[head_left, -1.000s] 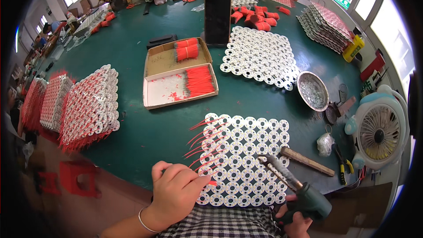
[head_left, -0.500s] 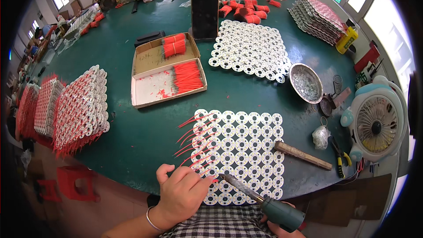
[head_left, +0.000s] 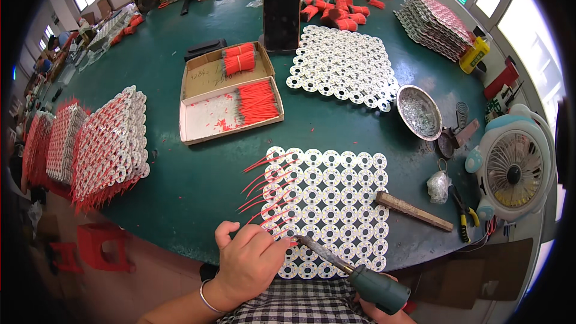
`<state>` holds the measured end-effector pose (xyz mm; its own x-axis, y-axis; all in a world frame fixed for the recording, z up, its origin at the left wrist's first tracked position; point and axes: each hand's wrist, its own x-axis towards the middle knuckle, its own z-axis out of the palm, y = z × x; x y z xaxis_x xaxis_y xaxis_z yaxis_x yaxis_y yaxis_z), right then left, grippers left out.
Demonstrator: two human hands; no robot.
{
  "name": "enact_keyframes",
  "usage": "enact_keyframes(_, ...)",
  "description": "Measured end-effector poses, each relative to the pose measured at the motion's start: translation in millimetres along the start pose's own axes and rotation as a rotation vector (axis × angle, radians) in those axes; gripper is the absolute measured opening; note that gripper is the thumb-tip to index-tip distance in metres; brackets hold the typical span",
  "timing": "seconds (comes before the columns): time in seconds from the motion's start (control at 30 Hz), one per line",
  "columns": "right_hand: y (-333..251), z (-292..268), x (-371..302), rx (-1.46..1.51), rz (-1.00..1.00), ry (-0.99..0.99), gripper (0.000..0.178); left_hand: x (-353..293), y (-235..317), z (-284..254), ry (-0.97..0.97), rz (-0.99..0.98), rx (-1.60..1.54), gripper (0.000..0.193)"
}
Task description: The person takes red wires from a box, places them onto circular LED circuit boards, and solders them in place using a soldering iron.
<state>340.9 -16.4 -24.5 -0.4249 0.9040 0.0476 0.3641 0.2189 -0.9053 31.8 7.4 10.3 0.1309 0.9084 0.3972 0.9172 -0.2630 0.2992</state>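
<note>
A panel of round white LED boards (head_left: 332, 195) lies before me, with several thin red wires (head_left: 255, 186) reaching out from its left columns. At its lower left, my left hand (head_left: 251, 259) pinches a red wire (head_left: 293, 243) against a board. My right hand (head_left: 377, 311) is partly hidden behind the green handle of a soldering iron (head_left: 381, 288), which it grips. The iron's bent tip meets the board beside my left fingertips. A wooden bar (head_left: 414, 210) rests across the panel's right edge.
A shallow cardboard box (head_left: 201, 136) holds red wires beyond the panel. Farther back stand a phone (head_left: 281, 18) and stacked white panels (head_left: 342, 63). To the right are a metal bowl (head_left: 418, 112), pliers (head_left: 464, 219) and a fan (head_left: 513, 171). Wired panels (head_left: 111, 144) are piled at left.
The soldering iron's tip has moved slightly left, onto the board by my left fingertips, and its handle has shifted a little left. My left hand keeps its pinch.
</note>
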Motion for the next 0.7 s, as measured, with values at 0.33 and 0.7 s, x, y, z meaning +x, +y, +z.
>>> enact_keyframes(0.33, 4.2, -13.6, -8.5, 0.075, 0.131, -0.112, 0.036, -6.9, -0.5, -0.7, 0.034, -0.004, 0.053, 0.011)
enact_keyframes(0.7, 4.5, -7.4, -9.6, 0.219, 0.055, -0.067, 0.038, -20.4, -0.4, -4.4, 0.041, 0.026, 0.033, 0.017)
